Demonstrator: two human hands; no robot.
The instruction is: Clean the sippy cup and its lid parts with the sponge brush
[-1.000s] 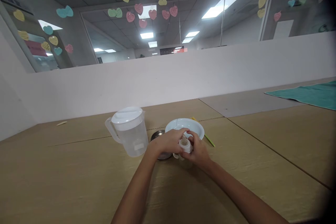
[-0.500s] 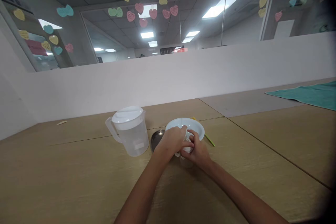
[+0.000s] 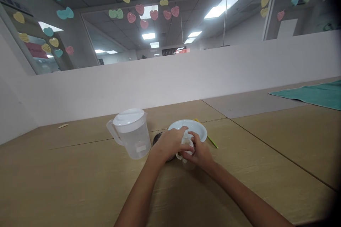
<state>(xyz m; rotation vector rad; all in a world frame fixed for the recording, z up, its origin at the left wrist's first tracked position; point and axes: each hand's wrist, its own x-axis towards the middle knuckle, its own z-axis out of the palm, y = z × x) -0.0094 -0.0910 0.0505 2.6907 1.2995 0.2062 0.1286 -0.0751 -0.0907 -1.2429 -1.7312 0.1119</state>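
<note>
Both my hands meet over a small clear baby bottle (image 3: 185,147) with white handles, just above the wooden table (image 3: 80,184). My left hand (image 3: 170,144) wraps its fingers over the bottle's top. My right hand (image 3: 199,151) grips the bottle's body from the right. Right behind the hands lies a white plate (image 3: 198,129). A small dark metal dish (image 3: 157,137) shows partly behind my left hand.
A translucent plastic jug (image 3: 131,133) with a white lid stands left of the hands. A yellow-green stick (image 3: 212,141) lies right of the plate. A teal towel (image 3: 314,94) lies far right. A white partition wall (image 3: 170,78) runs along the table's back.
The hands stay on the bottle; my left hand has shifted slightly over its top. The view has barely moved.
</note>
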